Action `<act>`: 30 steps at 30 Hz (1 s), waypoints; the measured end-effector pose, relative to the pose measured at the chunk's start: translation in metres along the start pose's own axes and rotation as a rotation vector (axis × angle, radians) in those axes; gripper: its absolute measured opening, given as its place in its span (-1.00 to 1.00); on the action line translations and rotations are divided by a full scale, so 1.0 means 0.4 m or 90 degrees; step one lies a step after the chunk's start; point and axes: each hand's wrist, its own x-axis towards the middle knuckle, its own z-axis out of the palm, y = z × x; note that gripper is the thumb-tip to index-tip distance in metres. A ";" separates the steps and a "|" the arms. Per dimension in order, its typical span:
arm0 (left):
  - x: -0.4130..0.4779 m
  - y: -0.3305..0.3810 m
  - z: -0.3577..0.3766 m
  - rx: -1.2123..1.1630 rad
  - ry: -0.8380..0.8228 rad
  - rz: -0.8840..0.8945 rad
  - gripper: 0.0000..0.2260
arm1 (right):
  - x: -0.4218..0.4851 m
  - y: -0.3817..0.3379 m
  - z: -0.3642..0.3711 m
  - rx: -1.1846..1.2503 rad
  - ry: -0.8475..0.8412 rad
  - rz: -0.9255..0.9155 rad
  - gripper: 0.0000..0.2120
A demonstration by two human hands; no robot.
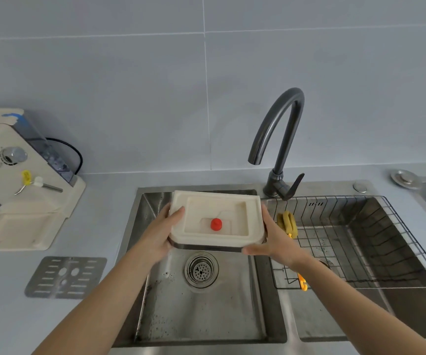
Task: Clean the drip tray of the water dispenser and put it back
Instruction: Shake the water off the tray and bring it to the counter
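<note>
The cream drip tray [250,216] with a red float [216,224] in its middle is held level over the left sink basin [206,311]. My left hand [162,233] grips its left edge, thumb on the top rim. On the opposite side, my right hand [274,240] holds the tray's right edge and front corner. The tray's perforated metal cover [66,276] lies flat on the counter at the left. The cream water dispenser [14,175] stands at the far left, its base slot showing.
A dark gooseneck faucet [281,139] stands behind the sink, spout over the basin. A wire rack [360,242] sits in the right basin with a yellow sponge [287,222] and an orange item [302,283]. A strainer drain [201,270] lies below the tray.
</note>
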 end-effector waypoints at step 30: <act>0.014 -0.008 -0.126 0.535 -0.047 -0.096 -0.51 | -0.006 0.130 0.229 0.434 -0.046 0.440 -0.48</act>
